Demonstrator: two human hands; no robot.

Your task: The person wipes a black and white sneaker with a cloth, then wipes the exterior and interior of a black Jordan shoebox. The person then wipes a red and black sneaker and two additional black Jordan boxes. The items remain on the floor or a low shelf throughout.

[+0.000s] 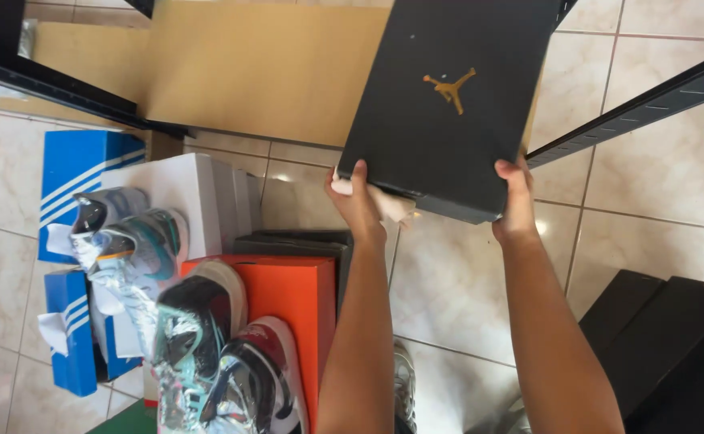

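Tiled floor point(649, 209) lies below as both hands, left point(358, 201) and right point(516, 201), clamp a dark shoebox point(448, 104) at its near corners, steadying it upper centre.

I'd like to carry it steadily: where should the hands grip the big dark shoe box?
Probably the near short end of the dark shoe box, one hand at each corner from below, as the left hand and right hand do; it is wide and flat.
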